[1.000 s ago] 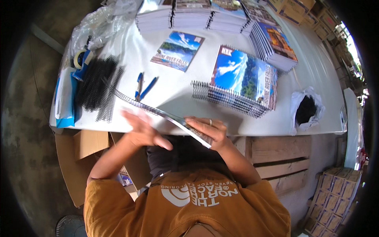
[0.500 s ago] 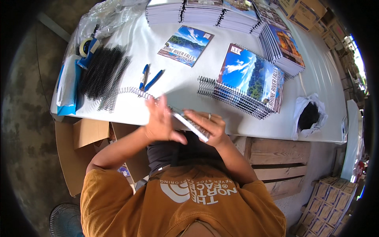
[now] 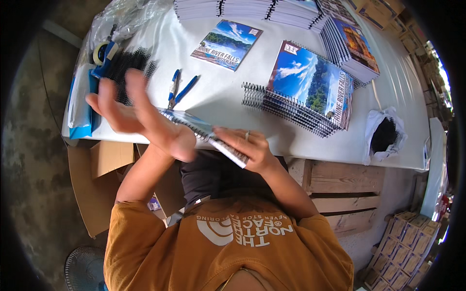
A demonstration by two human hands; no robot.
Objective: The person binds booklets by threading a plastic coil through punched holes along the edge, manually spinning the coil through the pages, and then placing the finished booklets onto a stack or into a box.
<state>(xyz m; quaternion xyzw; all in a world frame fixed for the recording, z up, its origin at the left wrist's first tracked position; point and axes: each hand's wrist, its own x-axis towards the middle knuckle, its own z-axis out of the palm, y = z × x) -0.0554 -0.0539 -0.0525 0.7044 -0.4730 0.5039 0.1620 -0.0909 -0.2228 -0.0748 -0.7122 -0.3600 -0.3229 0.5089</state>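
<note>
My right hand (image 3: 248,149) grips a thin spiral-bound booklet (image 3: 206,132) by its near end, holding it tilted over the front edge of the white table (image 3: 218,97). My left hand (image 3: 138,119) is raised just left of the booklet, blurred, with fingers spread and nothing in it; its palm is close to the booklet's left end. Whether it touches the booklet I cannot tell. Two blue pens (image 3: 178,89) lie just beyond the booklet.
A stack of spiral-bound picture booklets (image 3: 310,92) sits right of centre, one loose booklet (image 3: 228,40) behind. Black binding coils (image 3: 130,70) and a tape dispenser (image 3: 101,52) lie far left. A white bag (image 3: 383,137) is at right. Cardboard boxes (image 3: 107,162) stand under the table.
My left hand has lifted off the booklet's spiral edge and swung up to the left with fingers spread. My right hand keeps its hold on the booklet.
</note>
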